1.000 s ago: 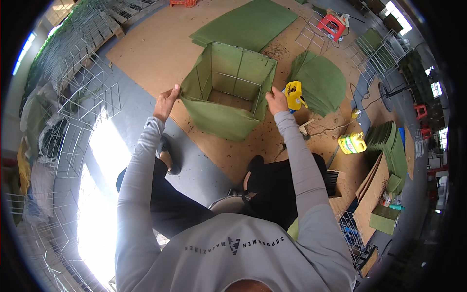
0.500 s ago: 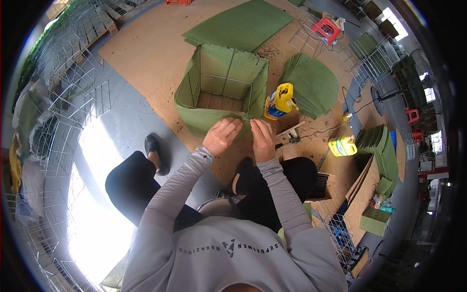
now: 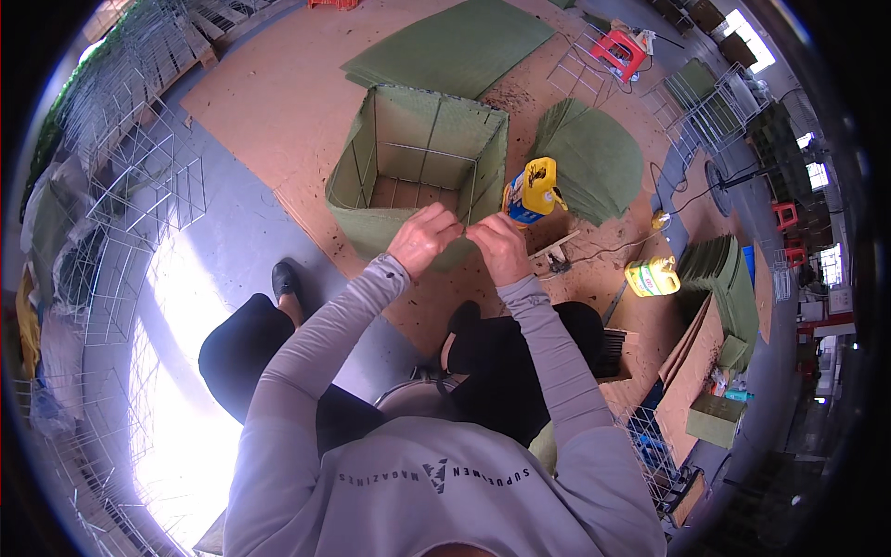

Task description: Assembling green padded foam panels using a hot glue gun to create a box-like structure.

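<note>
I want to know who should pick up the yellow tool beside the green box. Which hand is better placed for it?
Probably the right hand: it is on the near wall of the green box, close to the yellow tool. The left hand is farther from it.

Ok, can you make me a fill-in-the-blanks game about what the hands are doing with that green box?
1. Both hands, the left hand and the right hand, meet at the near wall of the green ____-framed box.
2. The jug beside the box is ____ in colour.
3. The box is open at the ____.
4. The red stool stands ____ from the person than the box.

Missing words: wire; yellow; top; farther
</note>
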A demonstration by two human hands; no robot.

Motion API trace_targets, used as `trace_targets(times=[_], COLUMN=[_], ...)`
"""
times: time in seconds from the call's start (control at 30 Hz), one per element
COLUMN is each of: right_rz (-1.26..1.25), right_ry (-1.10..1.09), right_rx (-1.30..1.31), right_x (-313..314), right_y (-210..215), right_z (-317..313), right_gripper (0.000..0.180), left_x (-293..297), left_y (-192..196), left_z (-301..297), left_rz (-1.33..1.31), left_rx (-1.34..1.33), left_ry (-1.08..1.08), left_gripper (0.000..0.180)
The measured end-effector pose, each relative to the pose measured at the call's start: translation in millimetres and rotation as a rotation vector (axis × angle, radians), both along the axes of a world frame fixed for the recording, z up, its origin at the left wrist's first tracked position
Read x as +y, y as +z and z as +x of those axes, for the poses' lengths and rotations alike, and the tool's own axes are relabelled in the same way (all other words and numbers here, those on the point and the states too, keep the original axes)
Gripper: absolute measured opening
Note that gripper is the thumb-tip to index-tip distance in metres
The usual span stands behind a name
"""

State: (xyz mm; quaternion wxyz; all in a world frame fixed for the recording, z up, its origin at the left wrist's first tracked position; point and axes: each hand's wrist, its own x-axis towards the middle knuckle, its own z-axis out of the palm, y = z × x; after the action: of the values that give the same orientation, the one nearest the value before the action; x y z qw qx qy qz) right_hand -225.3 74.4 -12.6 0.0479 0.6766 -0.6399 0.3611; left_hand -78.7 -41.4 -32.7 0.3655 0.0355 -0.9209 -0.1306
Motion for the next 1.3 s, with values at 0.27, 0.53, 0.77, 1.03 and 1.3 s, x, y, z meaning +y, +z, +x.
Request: trace_targets(times=[0.27, 0.53, 0.77, 1.03, 1.3], right_rz=[0.494, 0.649, -0.019, -0.161, 0.052], right_ry=[0.213, 0.043, -0.039, -0.134, 0.018], right_rx=[-0.129, -0.153, -0.005, 0.085, 0.003], right_x=[-29, -38, 1, -19, -32], right_y=[18, 35, -2, -26, -18], right_z=[-35, -26, 46, 54, 34], right_gripper=[0.010, 0.013, 0.036, 0.030, 0.008], left_x=[-33, -47, -8, -18, -52], left_y=[4, 14, 17, 4, 11], left_z=[-29, -25, 53, 45, 26], left_rz=[0.544, 0.450, -0.080, -0.133, 0.126], left_rx=[-0.300, -0.361, -0.063, -0.127, -0.301], left_ry=[-0.162, -0.082, 0.104, 0.097, -0.126], left_gripper=[0.009, 0.016, 0.027, 0.036, 0.012])
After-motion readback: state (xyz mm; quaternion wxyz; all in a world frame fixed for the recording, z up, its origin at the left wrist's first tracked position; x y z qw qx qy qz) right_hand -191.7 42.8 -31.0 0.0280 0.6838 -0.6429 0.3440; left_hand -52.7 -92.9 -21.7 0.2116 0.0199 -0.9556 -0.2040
